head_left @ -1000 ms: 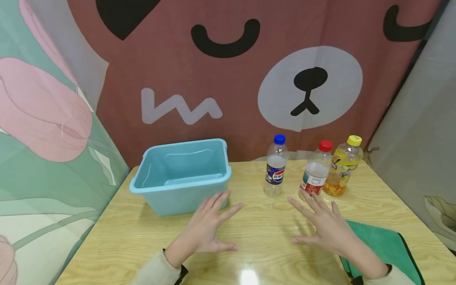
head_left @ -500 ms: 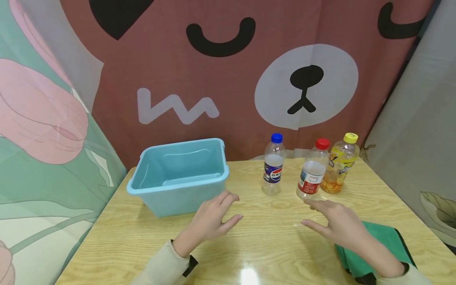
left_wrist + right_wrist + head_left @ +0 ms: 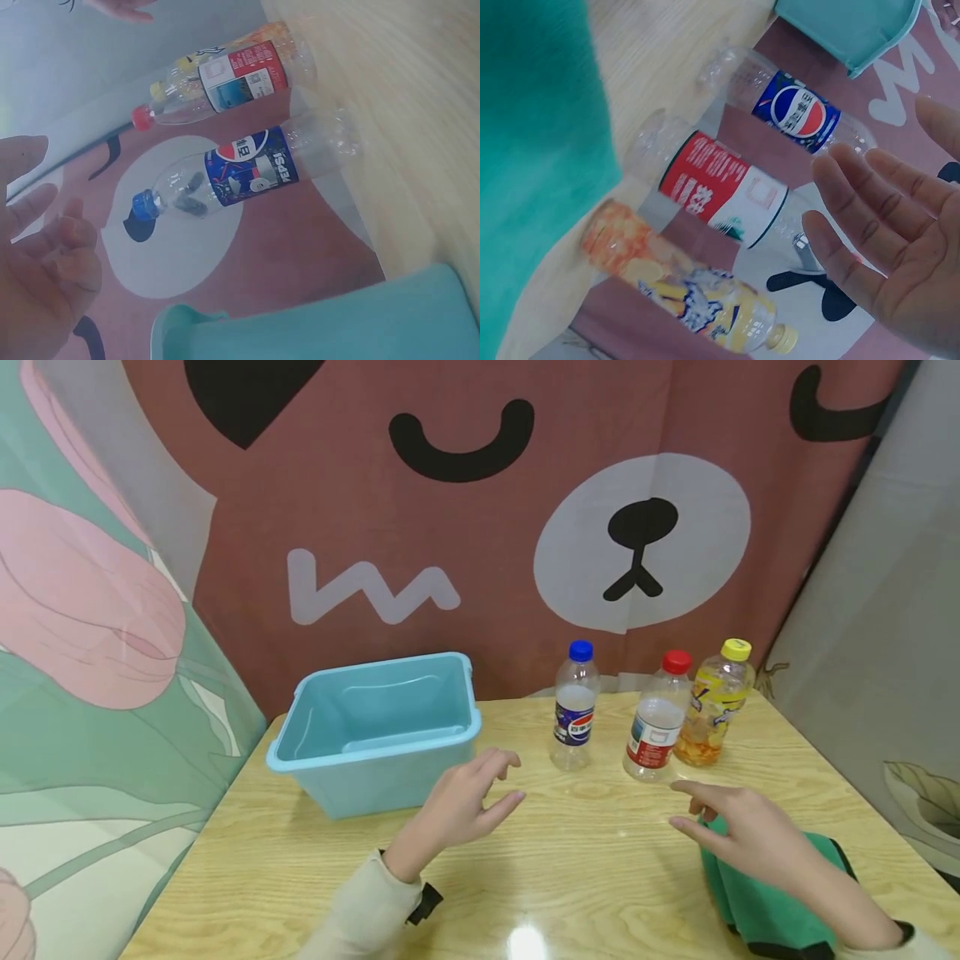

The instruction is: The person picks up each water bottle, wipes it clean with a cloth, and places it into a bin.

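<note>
Fingers loosely bent and thumbs apart from them, a person's left hand (image 3: 465,797) and right hand (image 3: 757,839) extend above a wood-grain worktop (image 3: 577,852).

The left hand is near the near right corner of a light-blue tub (image 3: 390,781); the right, index finger pointing left, is above a green cloth (image 3: 761,912) at near right. Beyond, upright at far right, stand a blue-capped bottle (image 3: 575,718), its blue label reading "PEPSI" with Chinese characters; a red-capped bottle (image 3: 656,735), its red-and-white label's small Chinese print unclear; and, just beside it at right, a yellow-capped bottle (image 3: 712,710), orange at the base, its lettering illegible. A bear's face fills the backdrop (image 3: 337,485).
</note>
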Available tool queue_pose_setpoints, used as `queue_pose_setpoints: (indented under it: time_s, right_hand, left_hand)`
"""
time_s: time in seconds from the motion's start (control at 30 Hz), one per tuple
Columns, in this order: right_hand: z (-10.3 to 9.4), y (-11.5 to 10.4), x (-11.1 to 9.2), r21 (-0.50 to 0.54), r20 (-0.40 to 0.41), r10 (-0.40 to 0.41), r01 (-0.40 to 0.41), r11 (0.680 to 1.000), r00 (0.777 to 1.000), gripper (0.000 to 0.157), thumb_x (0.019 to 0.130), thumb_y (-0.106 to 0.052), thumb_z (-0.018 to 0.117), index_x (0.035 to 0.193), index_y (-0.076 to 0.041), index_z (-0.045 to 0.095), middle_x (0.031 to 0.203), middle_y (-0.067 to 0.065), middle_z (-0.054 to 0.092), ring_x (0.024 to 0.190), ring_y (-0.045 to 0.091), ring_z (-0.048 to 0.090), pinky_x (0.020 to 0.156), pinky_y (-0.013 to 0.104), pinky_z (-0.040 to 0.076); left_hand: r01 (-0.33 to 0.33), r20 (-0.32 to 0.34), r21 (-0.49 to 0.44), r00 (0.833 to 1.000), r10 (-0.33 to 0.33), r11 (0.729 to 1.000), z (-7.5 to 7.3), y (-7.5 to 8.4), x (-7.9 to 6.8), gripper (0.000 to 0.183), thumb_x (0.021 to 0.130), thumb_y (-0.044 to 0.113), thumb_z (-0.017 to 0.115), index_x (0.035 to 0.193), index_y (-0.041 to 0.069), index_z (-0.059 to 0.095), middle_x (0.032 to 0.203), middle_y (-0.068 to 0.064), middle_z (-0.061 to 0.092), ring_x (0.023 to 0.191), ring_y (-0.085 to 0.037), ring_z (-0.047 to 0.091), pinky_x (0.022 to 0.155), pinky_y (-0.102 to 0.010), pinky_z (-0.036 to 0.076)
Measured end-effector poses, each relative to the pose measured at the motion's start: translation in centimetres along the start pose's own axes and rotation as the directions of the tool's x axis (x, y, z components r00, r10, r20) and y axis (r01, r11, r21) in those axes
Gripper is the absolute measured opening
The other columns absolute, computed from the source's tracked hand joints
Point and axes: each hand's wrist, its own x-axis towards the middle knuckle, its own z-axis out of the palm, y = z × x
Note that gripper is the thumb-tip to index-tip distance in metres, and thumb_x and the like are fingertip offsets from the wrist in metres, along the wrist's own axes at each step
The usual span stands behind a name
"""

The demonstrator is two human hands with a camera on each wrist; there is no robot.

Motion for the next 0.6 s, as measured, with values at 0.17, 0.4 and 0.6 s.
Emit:
queue_pose_setpoints:
  time_s: [0.17,0.4,0.6]
  right_hand:
    - [-0.1,1.1,-0.7,-0.008,0.047,0.042,-0.042,0.999,0.998,0.039,0.080,-0.031,0.069,0.109,-0.005,0.063,0.071,-0.016,0.057,0.062,-0.004,0.051,0.050,0.022,0.043]
    - [0.2,3.6,-2.3,-0.027,0.158,0.127,-0.124,0.992,0.979,0.044,0.080,-0.034,0.068,0.112,-0.005,0.061,0.082,-0.007,0.063,0.069,0.008,0.058,0.053,0.025,0.046]
    - [0.4,6.3,-3.4,-0.064,0.274,0.163,-0.151,0.986,0.948,0.056,0.076,-0.039,0.070,0.114,0.000,0.059,0.096,0.007,0.065,0.080,0.024,0.062,0.062,0.038,0.051]
  left_hand:
    - [0.024,-0.009,-0.032,1.000,-0.025,0.999,0.4,0.0,0.9,0.028,0.084,0.020,0.062,0.107,0.007,0.052,0.084,-0.001,0.055,0.060,-0.009,0.048,0.049,-0.015,0.036]
    - [0.051,-0.003,-0.082,0.999,-0.051,0.995,1.1,-0.3,2.4,0.030,0.085,0.018,0.062,0.111,0.005,0.052,0.084,-0.001,0.054,0.056,-0.008,0.043,0.049,-0.015,0.036]
    - [0.067,-0.013,-0.100,0.998,-0.069,0.993,1.7,-0.6,3.6,0.031,0.085,0.018,0.062,0.112,0.005,0.053,0.084,-0.003,0.055,0.057,-0.009,0.044,0.050,-0.015,0.036]
